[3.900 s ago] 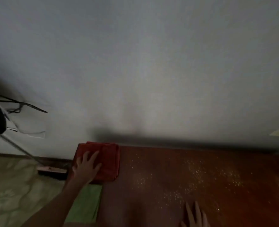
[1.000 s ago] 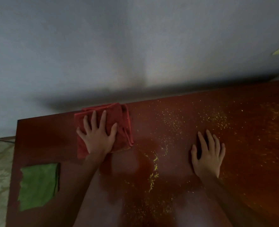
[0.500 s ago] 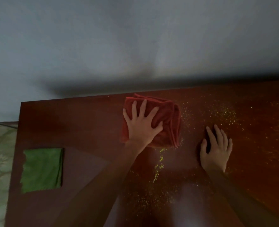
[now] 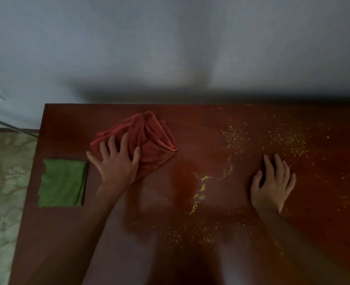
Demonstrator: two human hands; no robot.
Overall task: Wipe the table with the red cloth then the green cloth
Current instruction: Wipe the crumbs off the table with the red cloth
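Note:
A bunched red cloth [image 4: 151, 138] lies on the dark red-brown table [image 4: 190, 118] near its far left. My left hand [image 4: 116, 161] presses down on the cloth's near-left part with fingers spread over it. My right hand [image 4: 273, 182] rests flat on the bare tabletop to the right, fingers apart, holding nothing. A folded green cloth [image 4: 62, 183] lies flat by the table's left edge, just left of my left hand. Yellow crumbs [image 4: 201, 190] are scattered between my hands, and more yellow crumbs [image 4: 289, 140] lie at the far right.
The table's far edge meets a pale grey wall [image 4: 170, 48]. A patterned light floor [image 4: 3, 192] shows past the left edge of the table. A thin pole or cable [image 4: 5, 124] slants at the far left by the wall.
My left hand has slid the red cloth back to the left and a little toward me; the cloth has bunched and turned. My right hand has stayed put on the table.

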